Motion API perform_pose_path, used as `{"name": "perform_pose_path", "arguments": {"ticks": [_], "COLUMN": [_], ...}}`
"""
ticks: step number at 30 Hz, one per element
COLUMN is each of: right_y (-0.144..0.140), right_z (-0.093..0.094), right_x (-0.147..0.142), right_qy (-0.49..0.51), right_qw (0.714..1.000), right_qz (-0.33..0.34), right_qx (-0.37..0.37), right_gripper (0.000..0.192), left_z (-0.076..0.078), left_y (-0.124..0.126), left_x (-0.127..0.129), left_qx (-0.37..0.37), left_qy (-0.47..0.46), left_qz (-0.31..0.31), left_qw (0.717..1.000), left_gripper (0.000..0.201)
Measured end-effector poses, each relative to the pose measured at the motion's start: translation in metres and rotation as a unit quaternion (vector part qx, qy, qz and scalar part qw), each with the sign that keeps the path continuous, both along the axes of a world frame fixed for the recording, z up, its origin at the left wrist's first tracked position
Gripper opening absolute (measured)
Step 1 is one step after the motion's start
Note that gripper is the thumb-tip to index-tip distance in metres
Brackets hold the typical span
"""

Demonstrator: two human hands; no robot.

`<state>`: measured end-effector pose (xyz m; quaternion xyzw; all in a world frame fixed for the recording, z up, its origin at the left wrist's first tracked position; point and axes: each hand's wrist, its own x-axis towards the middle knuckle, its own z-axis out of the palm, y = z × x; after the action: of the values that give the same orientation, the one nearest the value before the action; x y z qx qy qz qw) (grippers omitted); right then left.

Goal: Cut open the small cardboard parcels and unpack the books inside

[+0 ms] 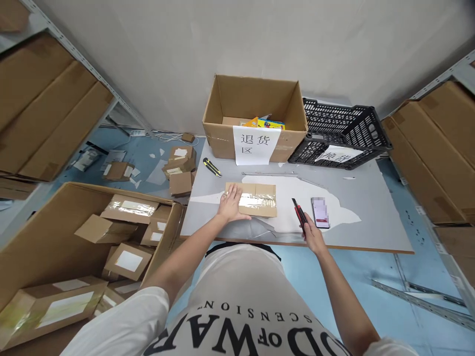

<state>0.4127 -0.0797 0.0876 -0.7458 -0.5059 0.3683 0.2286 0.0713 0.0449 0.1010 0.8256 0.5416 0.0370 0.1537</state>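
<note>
A flat taped cardboard parcel lies on the grey table in front of me. My left hand rests flat on the parcel's left end, fingers spread. My right hand grips a red and black utility knife near the table's front edge, blade end pointing away from me. A phone lies flat just right of the knife.
An open carton with a paper sign and a black plastic crate stand at the table's back. A yellow utility knife lies at back left. A large box of taped parcels sits on the floor at left. Shelves flank both sides.
</note>
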Motion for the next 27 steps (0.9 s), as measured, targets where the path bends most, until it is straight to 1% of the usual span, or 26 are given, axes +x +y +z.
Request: {"name": "perform_pose_path", "arguments": {"ticks": [3,5,6,9,12,15,17,19,21,23,25,27], "right_y": [0.013,0.023,0.028,0.042,0.052,0.058,0.059,0.058,0.055,0.051,0.048,0.049], "right_z": [-0.03,-0.05,-0.059,-0.081,-0.096,-0.107,-0.113,-0.119,-0.121,-0.121,-0.116,-0.107], "right_x": [-0.013,-0.024,-0.029,-0.04,-0.047,-0.051,-0.052,-0.051,-0.051,-0.051,-0.051,-0.051], "right_qy": [-0.085,-0.131,-0.151,-0.207,-0.245,-0.256,-0.253,-0.246,-0.247,-0.265,-0.287,-0.288], "right_qw": [0.996,0.991,0.988,0.976,0.965,0.959,0.958,0.962,0.967,0.963,0.957,0.956], "right_qz": [-0.015,-0.019,-0.02,-0.015,-0.009,-0.02,-0.029,-0.026,-0.01,0.009,0.023,0.029], "right_qx": [0.007,-0.014,-0.028,-0.063,-0.095,-0.124,-0.13,-0.111,-0.07,-0.04,-0.038,-0.044], "right_gripper": [0.057,0.059,0.06,0.06,0.059,0.057,0.057,0.058,0.059,0.059,0.06,0.061], "left_z": [-0.002,-0.003,-0.003,-0.002,0.001,0.004,0.005,0.006,0.006,0.005,0.003,-0.001], "left_y": [-0.002,-0.002,-0.002,-0.001,-0.001,-0.003,-0.006,-0.013,-0.022,-0.032,-0.041,-0.047], "left_x": [-0.007,-0.01,-0.011,-0.011,-0.009,-0.007,-0.006,-0.005,-0.005,-0.004,-0.004,-0.004], "left_qx": [0.018,0.027,0.031,0.045,0.063,0.081,0.089,0.092,0.088,0.078,0.062,0.049], "left_qy": [-0.029,-0.035,-0.035,-0.025,-0.014,-0.002,0.003,0.005,0.002,-0.004,-0.008,-0.009], "left_qz": [-0.007,-0.011,-0.015,-0.03,-0.032,-0.019,-0.016,-0.03,-0.061,-0.097,-0.12,-0.125], "left_qw": [0.999,0.999,0.999,0.998,0.997,0.997,0.996,0.995,0.994,0.992,0.991,0.991], "left_gripper": [0.091,0.075,0.07,0.064,0.061,0.056,0.052,0.047,0.042,0.043,0.046,0.051]}}
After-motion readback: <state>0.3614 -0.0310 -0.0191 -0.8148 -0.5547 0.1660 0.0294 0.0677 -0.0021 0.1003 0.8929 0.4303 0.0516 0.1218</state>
